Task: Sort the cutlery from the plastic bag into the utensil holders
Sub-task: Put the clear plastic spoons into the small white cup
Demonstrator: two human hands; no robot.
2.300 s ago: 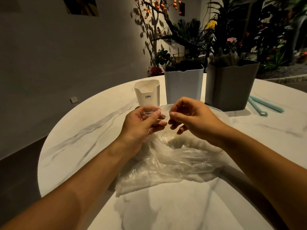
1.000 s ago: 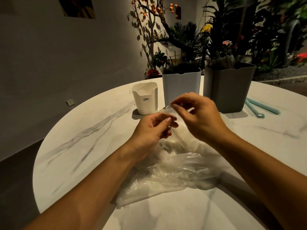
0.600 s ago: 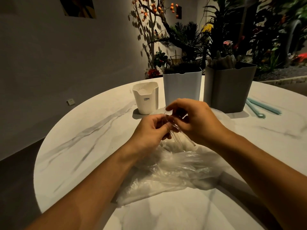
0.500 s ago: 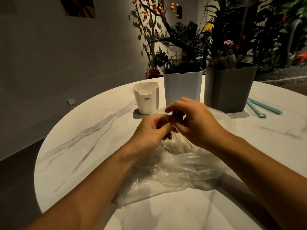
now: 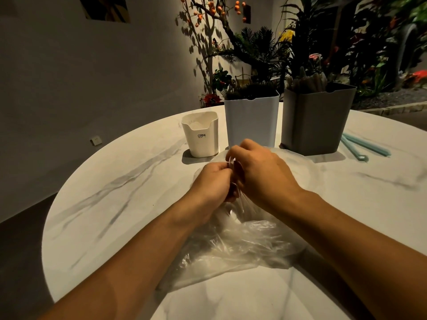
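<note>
Head view: both hands meet over the bag on the worktop, left hand and right hand pinching its clear film together at the mouth. The thin film could tear and spill cutlery. The white holder looks empty; the pale holder and grey holder hold handles.

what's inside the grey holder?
Pale handle ends stick up above the rim of the grey holder at its left side. What kind of cutlery they are, and anything lower down, is hidden by its opaque walls.
</note>
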